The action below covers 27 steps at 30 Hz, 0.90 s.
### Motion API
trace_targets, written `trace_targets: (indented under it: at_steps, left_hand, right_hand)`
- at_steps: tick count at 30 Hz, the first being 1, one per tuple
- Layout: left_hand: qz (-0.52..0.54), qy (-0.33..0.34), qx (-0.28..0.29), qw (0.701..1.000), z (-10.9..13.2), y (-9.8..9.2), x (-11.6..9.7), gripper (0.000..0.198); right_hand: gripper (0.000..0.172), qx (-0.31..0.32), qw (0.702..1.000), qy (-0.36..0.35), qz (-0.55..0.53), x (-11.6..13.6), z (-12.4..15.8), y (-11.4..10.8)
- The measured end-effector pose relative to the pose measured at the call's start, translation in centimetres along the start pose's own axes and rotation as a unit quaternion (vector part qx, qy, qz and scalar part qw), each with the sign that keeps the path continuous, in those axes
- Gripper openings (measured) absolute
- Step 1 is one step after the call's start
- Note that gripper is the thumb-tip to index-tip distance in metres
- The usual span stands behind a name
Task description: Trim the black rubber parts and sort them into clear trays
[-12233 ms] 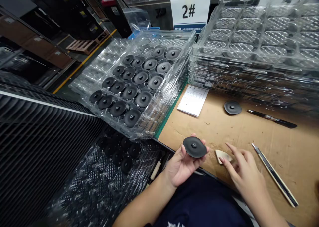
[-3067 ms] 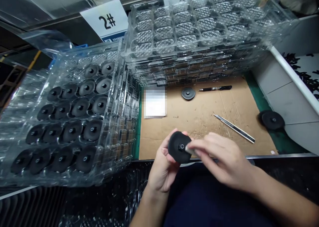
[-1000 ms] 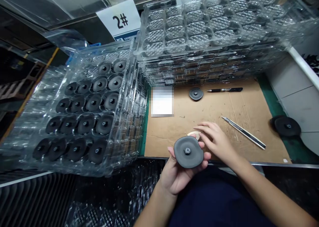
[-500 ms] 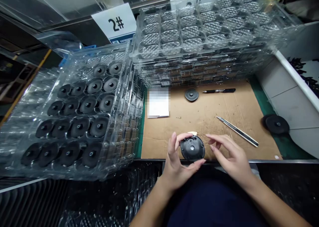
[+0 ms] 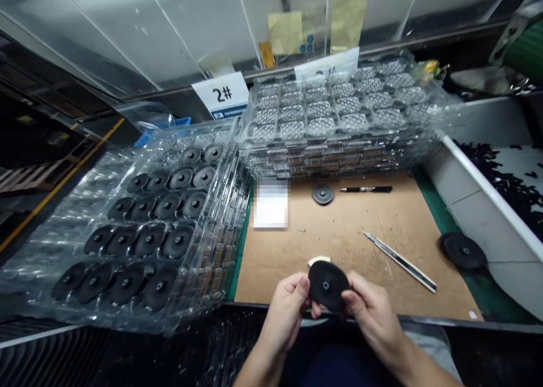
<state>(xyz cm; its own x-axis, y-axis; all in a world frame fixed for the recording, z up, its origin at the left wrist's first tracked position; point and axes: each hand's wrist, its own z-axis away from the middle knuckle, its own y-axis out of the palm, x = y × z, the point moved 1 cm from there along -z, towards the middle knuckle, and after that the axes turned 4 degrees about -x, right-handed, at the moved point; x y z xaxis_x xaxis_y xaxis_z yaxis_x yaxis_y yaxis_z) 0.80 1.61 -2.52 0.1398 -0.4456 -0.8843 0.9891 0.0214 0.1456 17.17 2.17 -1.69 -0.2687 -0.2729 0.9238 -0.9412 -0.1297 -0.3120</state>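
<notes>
A round black plastic part with a small raised hub at its centre is held up above the near edge of the cardboard. My left hand grips its left rim, thumb on the near face. On the opposite rim, my right hand pinches it between thumb and fingers. Just behind the part, a cream-coloured piece shows on the cardboard, partly hidden. A similar black disc lies farther back, close to a black pen. A utility knife rests to the right.
On the left, a clear tray holds several black discs in rows. Stacked clear trays stand behind the cardboard. More discs sit at the right, beside a white-edged bin containing small black pieces.
The black part has been turned over, from its underside to its hubbed face. My right hand, apart from it before, now grips its right edge. The camera view has shifted upward.
</notes>
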Motion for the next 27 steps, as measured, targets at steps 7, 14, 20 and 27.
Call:
trace_targets:
  at_steps: [7,14,20,27]
  left_hand:
    - [-0.186,0.263,-0.107,0.940,-5.9,-1.0,-9.4,0.011]
    - [-0.386,0.613,-0.080,0.685,-18.6,9.7,-22.1,0.014]
    - [-0.563,0.513,0.075,0.644,-28.3,23.0,-23.5,0.031]
    - [-0.608,0.482,0.093,0.624,-27.8,22.8,-20.8,0.041]
  right_hand:
    - [0.023,-0.069,0.963,0.019,0.262,-7.7,-0.6,-3.9]
    - [0.032,-0.151,0.914,-0.006,0.378,-13.3,1.2,-5.3]
    - [0.037,-0.143,0.908,-0.029,0.393,-13.9,1.6,-5.0]
    - [0.035,-0.131,0.911,-0.047,0.389,-14.6,2.0,-5.3]
